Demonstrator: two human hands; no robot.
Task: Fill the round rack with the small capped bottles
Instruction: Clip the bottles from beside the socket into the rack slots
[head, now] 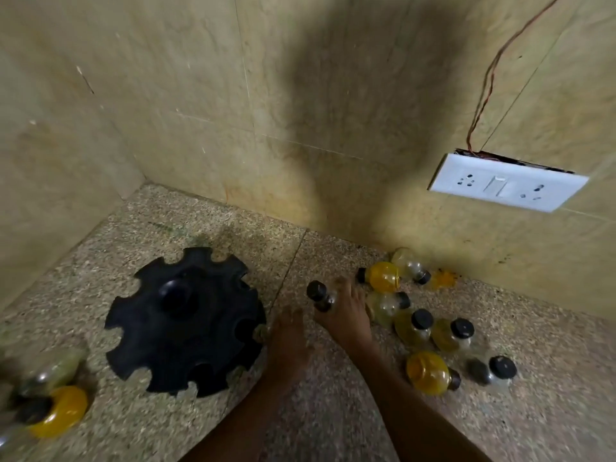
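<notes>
1. The round black plastic rack with notched rim (185,323) is set on the speckled stone floor (333,411) close to the corner of the beige tiled walls (266,95), presumably so that it is kept within reach of both arms.
2. The slots seen around its rim appear mostly unfilled; the task is judged to be at an early stage.
3. The small clear bottles with black caps (421,325), some filled yellow, are scattered on the floor to the right of the rack, several lying on their sides near the wall, and a few more (56,408) are left at the lower left; the supply is thus kept on either side of the rack.
4. The right hand (346,315) is stretched over the right-hand cluster, and its grip is closed around a clear black-capped bottle (320,295), the cap pointing away toward the rack; a carry across to a slot is judged likely.
5. The left hand (288,341) is placed just beside the rack's right edge, perhaps to steady it; blur hides the fingers, so whether its grip is wide or narrow cannot be told.
6. A white switch-and-socket plate (506,183) is fixed on the right wall, well apart from the work.
</notes>
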